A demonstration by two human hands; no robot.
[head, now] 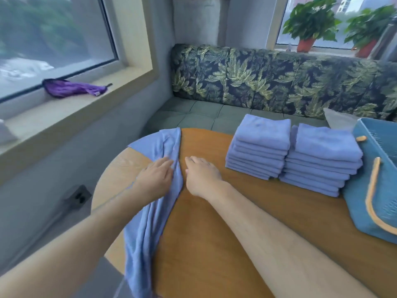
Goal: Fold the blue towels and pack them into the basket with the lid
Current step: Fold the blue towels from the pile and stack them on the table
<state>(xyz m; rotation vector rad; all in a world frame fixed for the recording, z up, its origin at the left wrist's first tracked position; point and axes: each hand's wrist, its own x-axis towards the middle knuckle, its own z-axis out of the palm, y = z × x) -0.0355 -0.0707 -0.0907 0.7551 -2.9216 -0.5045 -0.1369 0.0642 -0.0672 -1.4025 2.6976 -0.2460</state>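
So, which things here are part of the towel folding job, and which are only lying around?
Part of the job: the loose blue towel under the left hand, the right hand, two stacks of folded towels, the blue basket.

Only lying around: purple cloth on the windowsill, two potted plants, leaf-print sofa.

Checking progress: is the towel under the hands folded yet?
Not folded. The towel lies bunched in a long wrinkled strip along the table's left edge, under the left hand.
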